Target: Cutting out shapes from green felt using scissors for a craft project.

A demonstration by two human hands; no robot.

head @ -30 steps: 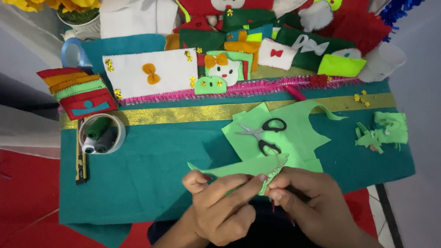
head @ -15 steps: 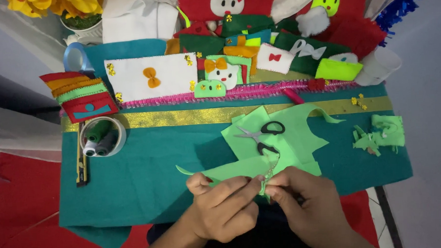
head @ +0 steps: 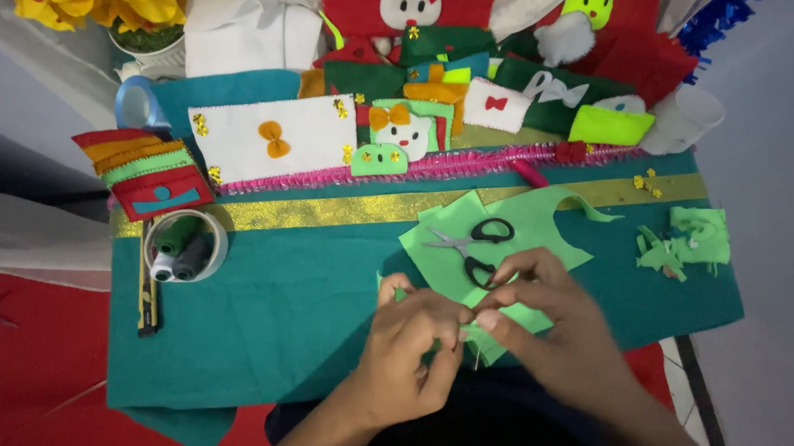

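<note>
Both hands, left hand [head: 410, 354] and right hand [head: 541, 319], pinched shut on light green felt piece [head: 506, 320] near tabletop's front edge, scissors [head: 473, 247] just beyond.

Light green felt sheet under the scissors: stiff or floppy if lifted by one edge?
Probably floppy: the light green felt sheet is thin and its cut strip curls. Likely very light. The scissors lie on it, so lifting one edge may slide them off.
</note>
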